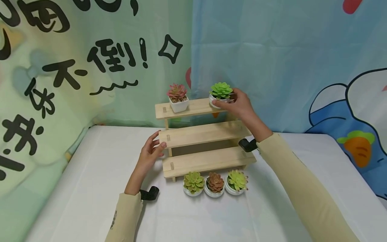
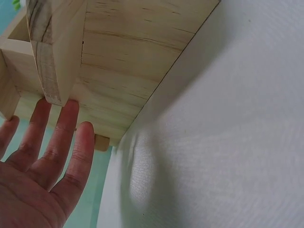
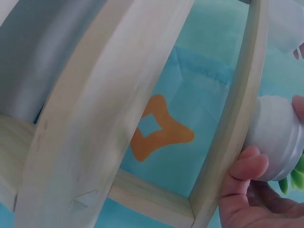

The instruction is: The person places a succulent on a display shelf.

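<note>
At the right end of the top tier of a three-step wooden shelf [image 1: 193,134], my right hand [image 1: 242,106] grips a green potted succulent [image 1: 220,90] by its round white pot [image 3: 273,137]. The pot is right at the board's edge in the right wrist view. My left hand [image 1: 149,151] is at the shelf's left end, its fingers [image 2: 66,126] fairly straight and touching the end of a board. A pink succulent [image 1: 177,95] in a square white pot stands on the top tier's left side.
In front of the lowest tier stand three potted succulents in a row: a green one [image 1: 194,183], a reddish-brown one [image 1: 215,184] and a yellow-green one [image 1: 237,181]. A white cloth covers the table [image 1: 90,188]. Printed curtains [image 1: 248,43] hang behind the shelf.
</note>
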{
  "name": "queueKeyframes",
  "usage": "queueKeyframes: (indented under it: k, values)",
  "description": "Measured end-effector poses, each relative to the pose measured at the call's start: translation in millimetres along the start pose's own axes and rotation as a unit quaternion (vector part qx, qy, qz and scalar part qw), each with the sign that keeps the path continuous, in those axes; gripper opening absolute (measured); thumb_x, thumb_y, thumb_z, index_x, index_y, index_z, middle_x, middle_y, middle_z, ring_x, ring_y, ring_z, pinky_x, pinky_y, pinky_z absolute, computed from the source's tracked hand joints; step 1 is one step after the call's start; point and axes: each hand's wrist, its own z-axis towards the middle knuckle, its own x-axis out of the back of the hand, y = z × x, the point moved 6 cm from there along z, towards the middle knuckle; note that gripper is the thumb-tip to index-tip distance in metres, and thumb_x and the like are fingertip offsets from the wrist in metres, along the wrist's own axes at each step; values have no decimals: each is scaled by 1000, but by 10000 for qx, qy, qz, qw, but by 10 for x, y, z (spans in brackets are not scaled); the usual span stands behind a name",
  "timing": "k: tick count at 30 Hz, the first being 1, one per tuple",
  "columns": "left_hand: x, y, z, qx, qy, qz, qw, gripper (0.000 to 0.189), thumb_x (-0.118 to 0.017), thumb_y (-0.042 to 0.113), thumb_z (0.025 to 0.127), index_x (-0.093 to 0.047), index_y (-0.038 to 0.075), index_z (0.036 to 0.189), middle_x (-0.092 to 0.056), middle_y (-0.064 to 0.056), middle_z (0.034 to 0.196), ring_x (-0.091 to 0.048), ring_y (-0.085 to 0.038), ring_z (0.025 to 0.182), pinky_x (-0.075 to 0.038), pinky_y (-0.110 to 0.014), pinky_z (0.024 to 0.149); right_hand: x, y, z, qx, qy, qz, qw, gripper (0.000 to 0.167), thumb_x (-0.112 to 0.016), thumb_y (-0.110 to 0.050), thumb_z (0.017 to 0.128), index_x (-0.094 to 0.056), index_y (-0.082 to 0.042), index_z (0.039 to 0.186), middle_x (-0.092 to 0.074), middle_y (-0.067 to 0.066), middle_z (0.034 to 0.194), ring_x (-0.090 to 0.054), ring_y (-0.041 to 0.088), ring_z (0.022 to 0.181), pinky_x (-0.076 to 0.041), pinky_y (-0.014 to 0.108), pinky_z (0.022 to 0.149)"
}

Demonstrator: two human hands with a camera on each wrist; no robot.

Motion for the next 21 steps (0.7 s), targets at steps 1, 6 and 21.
queueKeyframes:
  k: [1, 6, 21]
  values:
    - [-2, 2, -2, -1, -8, 4, 10000, 57, -56, 11, 100, -31, 9, 152, -52, -25, 133, -59, -19, 101, -53, -30, 80, 4, 1, -4, 2, 7, -9, 10000, 73, -69, -35, 90, -36, 2, 144, -45, 24, 134, -46, 35, 115, -42, 50, 93]
    - [-16, 26, -4, -28, -25, -37, 10000, 57, -55, 10, 100, -32, 8, 152, -53, -26, 132, -59, -18, 100, -53, -27, 78, 30, -9, -34, 88, 9, -80, 9999, 74, -69, -38, 90, -36, 2, 143, -45, 24, 135, -46, 36, 116, -42, 50, 95]
    - [-18, -19, -15, 76, 28, -52, 10000, 57, -55, 12, 100, -32, 10, 152, -51, -25, 134, -58, -26, 108, -54, -29, 80, 179, 43, -246, 204, 137, 282, 9993, 73, -68, -37, 90, -35, -5, 147, -45, 18, 138, -50, 25, 100, -49, 33, 78]
